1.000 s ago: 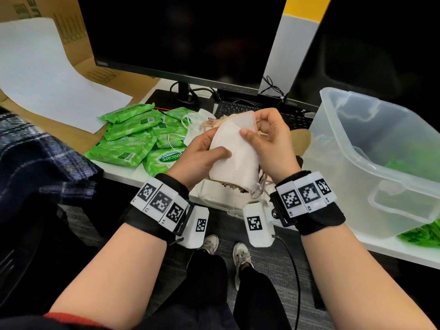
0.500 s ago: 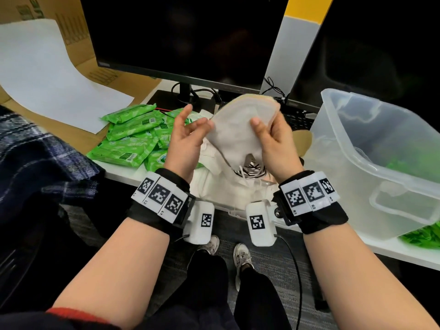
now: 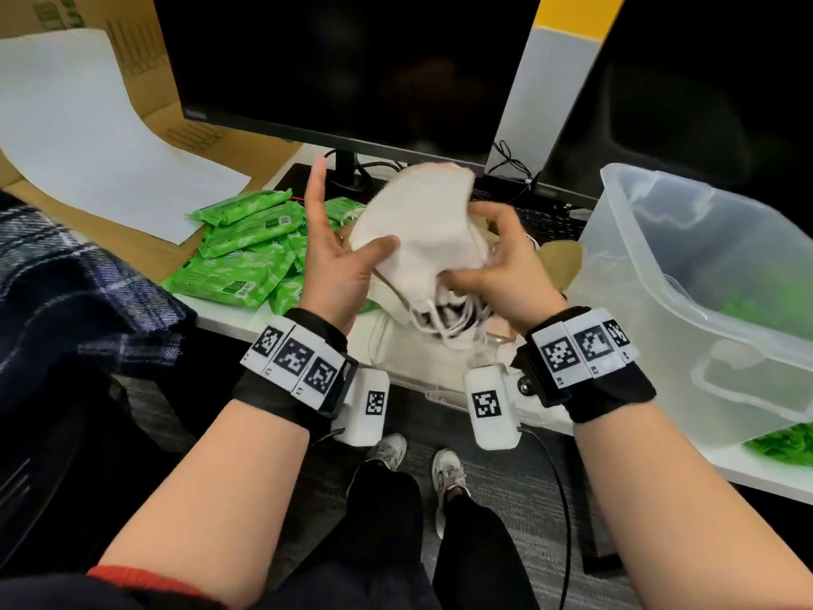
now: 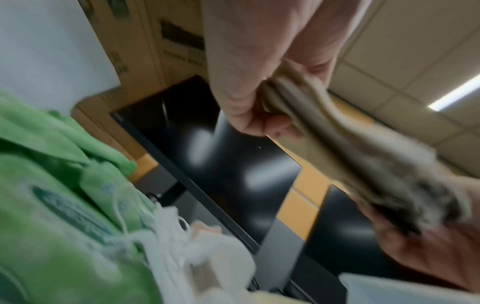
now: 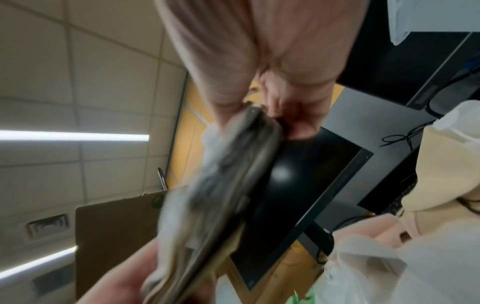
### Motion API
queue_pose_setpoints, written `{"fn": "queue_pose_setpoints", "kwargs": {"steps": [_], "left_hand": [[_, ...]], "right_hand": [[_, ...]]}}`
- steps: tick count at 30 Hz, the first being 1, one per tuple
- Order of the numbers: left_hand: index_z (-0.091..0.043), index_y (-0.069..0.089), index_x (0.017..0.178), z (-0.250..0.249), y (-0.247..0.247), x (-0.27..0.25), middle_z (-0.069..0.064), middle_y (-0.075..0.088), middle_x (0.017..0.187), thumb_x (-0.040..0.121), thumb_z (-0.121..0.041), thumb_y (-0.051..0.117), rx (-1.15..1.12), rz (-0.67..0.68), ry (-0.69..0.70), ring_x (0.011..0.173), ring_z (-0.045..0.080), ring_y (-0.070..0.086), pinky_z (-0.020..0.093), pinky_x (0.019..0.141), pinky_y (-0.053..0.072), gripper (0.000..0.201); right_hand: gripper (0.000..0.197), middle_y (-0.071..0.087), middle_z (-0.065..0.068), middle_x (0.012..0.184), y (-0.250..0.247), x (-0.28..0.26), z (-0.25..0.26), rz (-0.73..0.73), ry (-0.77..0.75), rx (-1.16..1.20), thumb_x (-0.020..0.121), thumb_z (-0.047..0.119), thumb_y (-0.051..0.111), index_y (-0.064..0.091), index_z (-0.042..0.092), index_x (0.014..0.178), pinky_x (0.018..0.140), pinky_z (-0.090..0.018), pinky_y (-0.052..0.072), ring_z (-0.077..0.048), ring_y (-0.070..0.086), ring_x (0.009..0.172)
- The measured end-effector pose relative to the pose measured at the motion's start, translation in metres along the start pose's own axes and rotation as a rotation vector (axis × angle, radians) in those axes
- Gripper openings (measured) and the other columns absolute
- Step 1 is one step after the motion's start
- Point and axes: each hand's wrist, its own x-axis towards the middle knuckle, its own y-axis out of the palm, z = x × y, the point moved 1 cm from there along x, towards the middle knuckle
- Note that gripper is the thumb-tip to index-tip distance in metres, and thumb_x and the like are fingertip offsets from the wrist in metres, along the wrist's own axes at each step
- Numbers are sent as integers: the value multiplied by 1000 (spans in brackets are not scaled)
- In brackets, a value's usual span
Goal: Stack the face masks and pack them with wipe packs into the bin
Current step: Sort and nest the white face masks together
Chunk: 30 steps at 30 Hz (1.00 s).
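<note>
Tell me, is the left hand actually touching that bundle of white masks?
Touching. The head view shows the left hand with its thumb pressed on the stack of face masks; the left wrist view shows the pinch.

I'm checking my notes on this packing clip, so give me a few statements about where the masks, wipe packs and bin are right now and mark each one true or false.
1. Both hands hold the stack of face masks above the desk edge. True: the left hand and right hand grip it from either side.
2. The green wipe packs lie to the right of the bin. False: that pile lies on the desk left of the hands.
3. The clear plastic bin stands to the right of the hands. True.
4. The mask stack already rests inside the bin. False: it is in the hands, outside the bin.
5. The monitor behind the hands is showing a bright picture. False: its screen is dark.
</note>
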Motion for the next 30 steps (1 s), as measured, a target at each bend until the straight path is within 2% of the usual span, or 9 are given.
{"fn": "queue_pose_setpoints", "kwargs": {"steps": [3, 7, 10, 12, 15, 18, 22, 25, 30], "left_hand": [[-26, 44, 128, -8, -13, 3, -9, 58, 120, 68, 13, 55, 93, 104, 38, 99, 7, 59, 25, 76, 51, 72], [-20, 68, 97, -14, -20, 8, -11, 69, 95, 76, 16, 49, 341, 271, -94, 91, 2, 61, 11, 74, 48, 46], [-16, 70, 84, -17, -32, 18, -2, 68, 96, 79, 11, 48, 300, 58, -109, 90, 7, 57, 8, 65, 46, 35], [-17, 70, 76, -20, -43, 24, -9, 70, 79, 79, 9, 53, 225, -106, -78, 76, 0, 60, 9, 63, 46, 31], [-12, 69, 87, -24, -54, 29, -6, 68, 82, 80, 7, 59, 211, -223, -29, 70, -2, 62, 10, 64, 47, 24], [-12, 66, 103, -21, -58, 31, 6, 66, 99, 80, 6, 60, 247, -290, -5, 83, 7, 61, 10, 66, 48, 30], [-17, 64, 107, -15, -56, 31, 3, 64, 104, 81, 5, 61, 262, -297, -15, 92, 3, 59, 4, 69, 44, 34], [-16, 64, 107, -12, -53, 30, 2, 64, 105, 81, 6, 60, 258, -282, -31, 88, -5, 57, 3, 68, 44, 34], [-18, 63, 108, -7, -53, 30, 2, 64, 104, 81, 6, 60, 264, -266, -47, 88, -3, 58, 4, 67, 45, 36]], "right_hand": [[58, 63, -6, 84, -9, 8, 7, -240, -47, 93, 74, -16, 60, 42, 13, 120, 58, -20, 53, -4, 64, 62], [44, 62, -3, 68, -1, 19, 9, -247, -69, 76, 76, -12, 60, 48, 13, 111, 54, -22, 50, -5, 58, 50], [37, 63, -6, 73, 9, 30, 3, -141, -45, -8, 77, -1, 68, 47, 15, 104, 68, -34, 50, -15, 61, 61], [35, 62, -7, 76, 13, 39, -5, -127, -34, -114, 80, 13, 70, 46, 16, 106, 68, -25, 47, -17, 59, 66], [45, 56, 2, 89, 23, 52, -16, -25, -6, -492, 80, 25, 70, 49, 14, 118, 63, -11, 39, -14, 53, 85], [64, 50, -5, 120, 38, 63, -30, 265, 71, -965, 68, 36, 78, 49, 22, 124, 91, -31, 41, -26, 45, 112], [79, 49, -11, 120, 54, 68, -38, 517, 206, -1311, 65, 48, 77, 43, 19, 130, 91, -37, 44, -29, 48, 109], [82, 54, -11, 111, 62, 73, -46, 535, 221, -1427, 63, 59, 73, 46, 12, 124, 88, -42, 49, -29, 54, 101], [82, 57, -10, 106, 72, 78, -52, 508, 207, -1403, 68, 58, 70, 40, 9, 127, 84, -40, 50, -30, 57, 100]]}}
